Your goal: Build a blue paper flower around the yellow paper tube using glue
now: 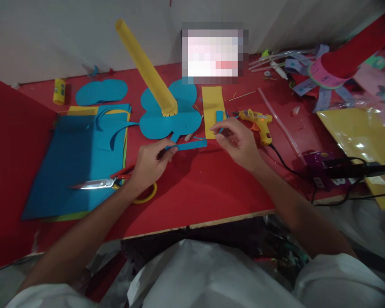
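My left hand (152, 164) pinches a narrow blue paper strip (194, 145) above the red table. Over the lower end of a yellow paper piece (213, 100), my right hand (239, 143) has its thumb and forefinger a little apart, with nothing seen between them. A short blue paper piece (219, 116) lies by those fingertips. Behind both hands is a blue petal-shaped paper (188, 122), and from it a yellow paper tube (146, 66) rises, leaning left, its base cut into small tabs. A yellow glue gun (259, 124) lies just right of my right hand.
Scissors (98, 184) lie on stacked blue sheets (64, 162), partly behind my left wrist. A glue stick (59, 92) and blue cutouts (101, 92) are at the back left. To the right are a clear stick (280, 124), black cables (287, 164) and a red tube (359, 47).
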The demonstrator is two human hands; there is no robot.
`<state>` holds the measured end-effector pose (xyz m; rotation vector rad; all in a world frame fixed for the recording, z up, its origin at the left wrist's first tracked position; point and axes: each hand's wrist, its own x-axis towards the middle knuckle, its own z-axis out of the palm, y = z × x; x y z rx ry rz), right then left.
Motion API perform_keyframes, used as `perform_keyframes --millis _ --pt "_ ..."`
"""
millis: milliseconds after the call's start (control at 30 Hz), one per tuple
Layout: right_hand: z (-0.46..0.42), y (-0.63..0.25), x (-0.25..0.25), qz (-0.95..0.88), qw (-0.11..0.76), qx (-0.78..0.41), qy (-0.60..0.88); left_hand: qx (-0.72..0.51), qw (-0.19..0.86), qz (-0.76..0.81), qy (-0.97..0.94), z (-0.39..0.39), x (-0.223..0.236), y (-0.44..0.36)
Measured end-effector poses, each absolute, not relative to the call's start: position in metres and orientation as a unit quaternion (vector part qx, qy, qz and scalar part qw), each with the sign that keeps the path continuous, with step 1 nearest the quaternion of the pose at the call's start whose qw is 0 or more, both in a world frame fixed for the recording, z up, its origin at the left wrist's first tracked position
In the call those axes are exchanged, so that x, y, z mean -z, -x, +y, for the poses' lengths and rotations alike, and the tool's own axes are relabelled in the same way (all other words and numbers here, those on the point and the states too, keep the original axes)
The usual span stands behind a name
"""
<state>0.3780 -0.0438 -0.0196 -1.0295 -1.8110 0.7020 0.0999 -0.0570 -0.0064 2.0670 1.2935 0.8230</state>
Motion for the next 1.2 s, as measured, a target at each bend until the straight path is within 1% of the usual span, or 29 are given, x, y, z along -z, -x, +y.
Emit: perform_keyframes --millis 100,167,300,467,733,1000,1100,1200 --pt "-0.044 -0.374 0.023 -0.748 0.425 -0.325 0.393 -0.300 0.266 0.475 -0.783 -0.058 0.007 -0.101" --pt "-0.046 -0.369 0.027 -0.762 0.410 -0.324 0.383 -0.292 0.257 0.473 -0.790 -0.058 0.007 -0.102" --pt "-0.049 -0.361 0.032 -0.763 0.420 -0.293 0.395 -0.283 0.246 0.473 -0.798 -0.057 0.008 -0.102" --pt "-0.049 -0.361 0.031 -0.757 0.432 -0.289 0.396 -0.284 0.235 0.468 -0.803 -0.058 0.010 -0.101" --pt "-0.049 -0.363 0.028 -0.758 0.423 -0.312 0.386 -0.277 0.224 0.465 -0.810 -0.059 0.009 -0.102" --pt "-0.045 -0.365 0.029 -0.741 0.421 -0.327 0.409 -0.280 0.214 0.470 -0.809 -0.059 0.010 -0.102" --pt "-0.046 -0.365 0.028 -0.734 0.423 -0.334 0.414 -0.276 0.222 0.465 -0.811 -0.059 0.009 -0.102" --pt "-0.046 -0.364 0.028 -0.750 0.405 -0.348 0.391 -0.270 0.233 0.450 -0.818 -0.060 0.006 -0.103"
